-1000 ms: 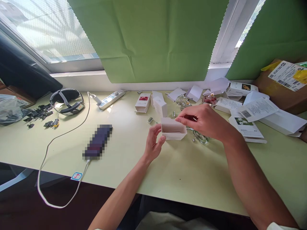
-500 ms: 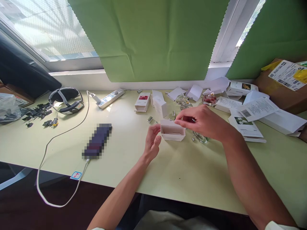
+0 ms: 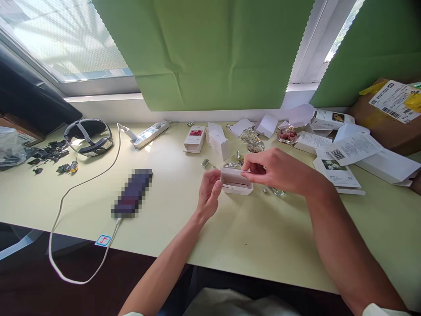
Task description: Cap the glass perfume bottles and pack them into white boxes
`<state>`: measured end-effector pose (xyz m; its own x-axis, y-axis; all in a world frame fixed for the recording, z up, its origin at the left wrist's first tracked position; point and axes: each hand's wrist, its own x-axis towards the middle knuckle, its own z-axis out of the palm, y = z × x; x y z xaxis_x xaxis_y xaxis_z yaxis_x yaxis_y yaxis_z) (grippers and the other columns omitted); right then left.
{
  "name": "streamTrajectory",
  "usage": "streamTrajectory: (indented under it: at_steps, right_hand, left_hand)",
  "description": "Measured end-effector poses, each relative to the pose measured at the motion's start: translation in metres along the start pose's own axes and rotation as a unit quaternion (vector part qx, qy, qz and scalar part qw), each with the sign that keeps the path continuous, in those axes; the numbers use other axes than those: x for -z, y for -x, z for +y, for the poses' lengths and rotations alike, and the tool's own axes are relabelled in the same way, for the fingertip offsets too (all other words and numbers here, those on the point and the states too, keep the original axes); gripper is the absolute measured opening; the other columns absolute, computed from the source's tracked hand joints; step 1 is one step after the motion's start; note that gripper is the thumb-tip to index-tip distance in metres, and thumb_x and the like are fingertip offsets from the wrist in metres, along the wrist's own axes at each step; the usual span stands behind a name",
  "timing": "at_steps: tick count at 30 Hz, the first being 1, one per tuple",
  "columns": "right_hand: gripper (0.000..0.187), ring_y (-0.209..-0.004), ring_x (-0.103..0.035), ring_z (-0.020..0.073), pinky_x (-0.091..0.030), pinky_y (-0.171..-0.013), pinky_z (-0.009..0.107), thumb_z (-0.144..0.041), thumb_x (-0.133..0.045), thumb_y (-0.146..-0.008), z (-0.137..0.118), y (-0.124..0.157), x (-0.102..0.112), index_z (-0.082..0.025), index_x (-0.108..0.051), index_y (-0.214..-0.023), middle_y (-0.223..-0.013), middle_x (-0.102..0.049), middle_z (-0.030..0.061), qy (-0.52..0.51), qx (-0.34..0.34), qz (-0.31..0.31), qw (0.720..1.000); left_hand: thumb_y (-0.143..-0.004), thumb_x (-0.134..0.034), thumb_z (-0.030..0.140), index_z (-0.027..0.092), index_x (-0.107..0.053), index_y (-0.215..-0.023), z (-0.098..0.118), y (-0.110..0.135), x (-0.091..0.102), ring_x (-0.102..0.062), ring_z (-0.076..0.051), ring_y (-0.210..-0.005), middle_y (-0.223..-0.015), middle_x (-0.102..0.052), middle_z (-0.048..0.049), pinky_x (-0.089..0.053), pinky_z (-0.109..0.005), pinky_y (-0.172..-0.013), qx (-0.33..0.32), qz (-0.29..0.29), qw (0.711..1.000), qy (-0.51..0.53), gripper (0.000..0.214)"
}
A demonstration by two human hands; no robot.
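A small white cardboard box lies on the pale green table, open at the top. My left hand grips its left end with thumb and fingers. My right hand pinches the box's top flap at the right side and presses it down. Small glass bottles and metal caps lie just behind the box. A clear glass piece shows under my right hand.
More white boxes and folded paper leaflets crowd the back right. A power strip, a headset, a blurred dark device on a white cable and small black parts lie at left. A brown parcel stands at far right.
The box's top flap has come down from upright to nearly flat under my right hand's fingers. My left hand has closed tighter on the box's left end.
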<state>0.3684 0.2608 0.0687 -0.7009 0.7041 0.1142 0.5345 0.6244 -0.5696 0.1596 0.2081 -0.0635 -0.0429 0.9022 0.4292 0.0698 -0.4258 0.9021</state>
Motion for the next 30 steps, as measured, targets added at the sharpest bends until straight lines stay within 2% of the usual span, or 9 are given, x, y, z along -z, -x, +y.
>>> streamTrajectory:
  at_steps: [4, 11, 20, 30]
  right_hand:
    - [0.013, -0.054, -0.049, 0.0101, -0.032, -0.052, 0.025, -0.028, -0.058, -0.089, -0.0015, 0.0005, -0.0006, -0.022, -0.059, -0.077, -0.063, -0.061, -0.0036, 0.004, -0.004, -0.023, 1.000]
    - [0.008, -0.053, -0.051, 0.0097, -0.031, -0.051, 0.024, -0.026, -0.059, -0.087, 0.0000, 0.0000, -0.0019, -0.021, -0.056, -0.081, -0.064, -0.061, -0.0038, 0.003, -0.019, -0.028, 0.999]
    - [0.013, -0.056, -0.051, 0.0114, -0.031, -0.052, 0.025, -0.028, -0.061, -0.087, -0.0002, -0.0006, -0.0007, -0.022, -0.062, -0.076, -0.066, -0.063, -0.0022, 0.010, -0.007, -0.021, 1.000]
    - [0.011, -0.063, -0.055, 0.0128, -0.035, -0.056, 0.026, -0.023, -0.060, -0.086, -0.0019, 0.0014, 0.0008, -0.021, -0.068, -0.080, -0.075, -0.069, -0.0003, 0.027, 0.032, -0.010, 0.999]
  left_hand:
    - [-0.100, -0.049, 0.044, 0.022, -0.051, -0.110, 0.0032, 0.0002, -0.0004, -0.057, -0.016, -0.087, -0.096, -0.060, -0.0046, -0.047, -0.030, -0.074, 0.002, -0.005, 1.000, -0.006, 0.024]
    - [-0.099, -0.050, 0.042, 0.024, -0.049, -0.111, 0.0046, -0.0002, -0.0005, -0.056, -0.016, -0.085, -0.092, -0.058, -0.0034, -0.047, -0.031, -0.075, 0.002, -0.008, 1.000, -0.004, 0.022]
    - [-0.097, -0.053, 0.042, 0.025, -0.047, -0.111, 0.0013, -0.0012, -0.0007, -0.058, -0.020, -0.099, -0.108, -0.059, -0.0065, -0.048, -0.036, -0.082, 0.005, -0.001, 1.000, -0.001, 0.023]
    - [-0.096, -0.055, 0.042, 0.025, -0.048, -0.114, -0.0019, -0.0004, 0.0009, -0.057, -0.021, -0.101, -0.109, -0.058, -0.0066, -0.047, -0.037, -0.085, 0.006, -0.006, 1.000, 0.007, 0.026]
